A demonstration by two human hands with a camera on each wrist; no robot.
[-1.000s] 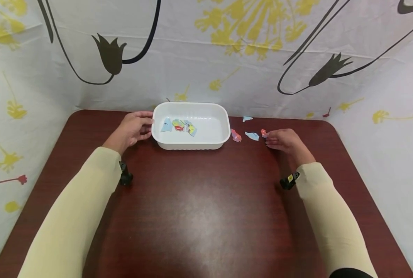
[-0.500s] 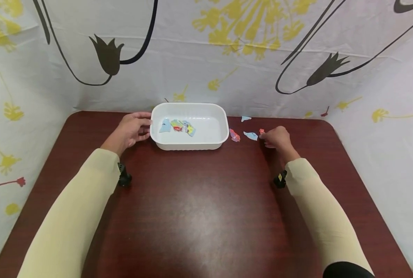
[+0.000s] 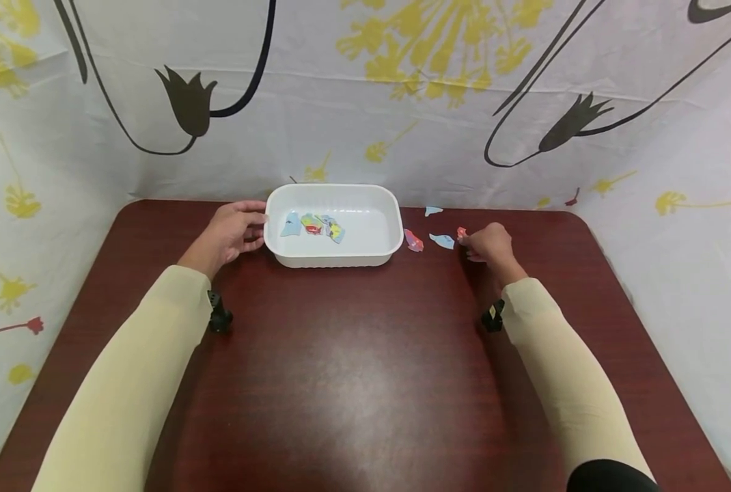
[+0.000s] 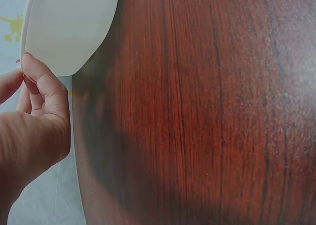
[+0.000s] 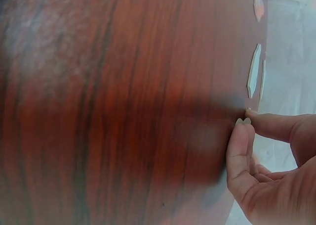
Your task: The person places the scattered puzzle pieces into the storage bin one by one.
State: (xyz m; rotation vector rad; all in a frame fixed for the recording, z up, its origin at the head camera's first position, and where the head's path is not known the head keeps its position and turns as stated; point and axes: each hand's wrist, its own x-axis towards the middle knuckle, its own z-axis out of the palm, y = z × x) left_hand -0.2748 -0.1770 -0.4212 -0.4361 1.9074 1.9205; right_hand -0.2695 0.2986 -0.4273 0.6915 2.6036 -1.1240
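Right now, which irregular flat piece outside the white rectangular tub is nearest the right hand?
The small red piece at the right hand, farthest from the white tub; the larger pinkish piece lies beside the tub, two pale blue pieces between.

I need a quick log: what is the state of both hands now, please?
Left hand: closed, holding the white rectangular plastic tub by its rim.
Right hand: fingertips at the small, flat red piece; grip cannot be told.

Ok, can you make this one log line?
left grip: touches white tray | right grip: at small red piece | in tray: colourful pieces | on table: pale blue pieces
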